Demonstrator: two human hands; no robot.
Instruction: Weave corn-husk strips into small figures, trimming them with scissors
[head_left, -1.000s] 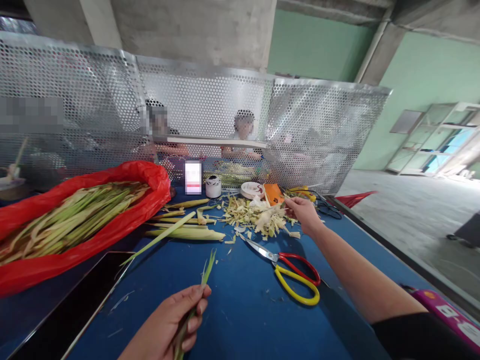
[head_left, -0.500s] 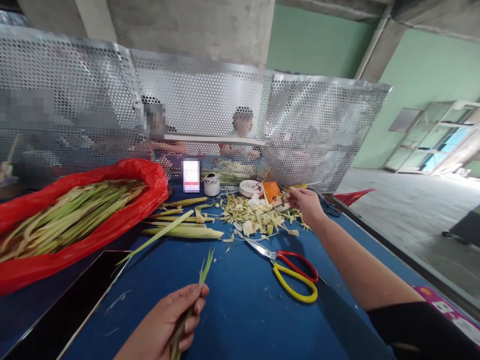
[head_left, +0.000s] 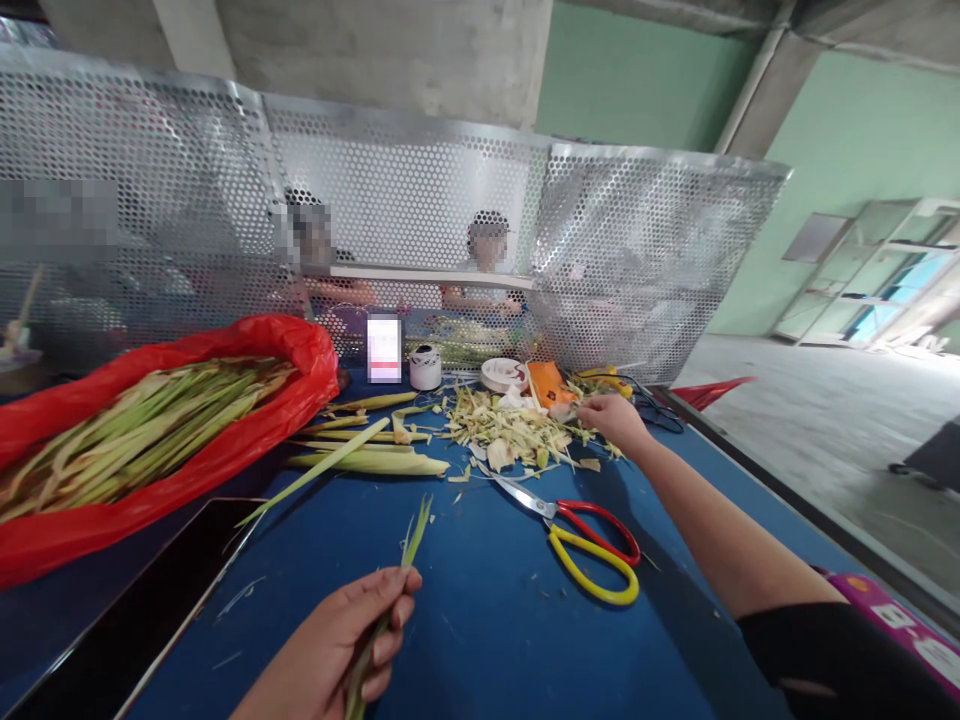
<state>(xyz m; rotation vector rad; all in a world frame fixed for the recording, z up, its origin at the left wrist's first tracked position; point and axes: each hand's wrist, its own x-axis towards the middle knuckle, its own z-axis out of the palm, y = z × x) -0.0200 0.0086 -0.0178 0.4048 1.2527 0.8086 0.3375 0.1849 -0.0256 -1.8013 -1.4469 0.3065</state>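
My left hand (head_left: 341, 640) is closed around a thin green stalk (head_left: 409, 540) that points up and away over the blue table (head_left: 480, 620). My right hand (head_left: 611, 418) reaches far forward to the pile of pale cut scraps (head_left: 514, 430); its fingers are pinched at the pile's right edge, and I cannot make out what they hold. Scissors with red and yellow handles (head_left: 581, 540) lie between my two arms, blades pointing to the pile.
A red plastic bag (head_left: 172, 440) full of green stalks lies at left, with loose stalks (head_left: 367, 460) beside it. A tape roll (head_left: 425, 368), round tin (head_left: 501, 375) and orange item (head_left: 546, 382) stand by the perforated metal screen (head_left: 420, 200). People sit behind it.
My right hand lifted slightly from the scrap pile, then came back down to its right edge. The left hand kept hold of the stalk and barely moved.
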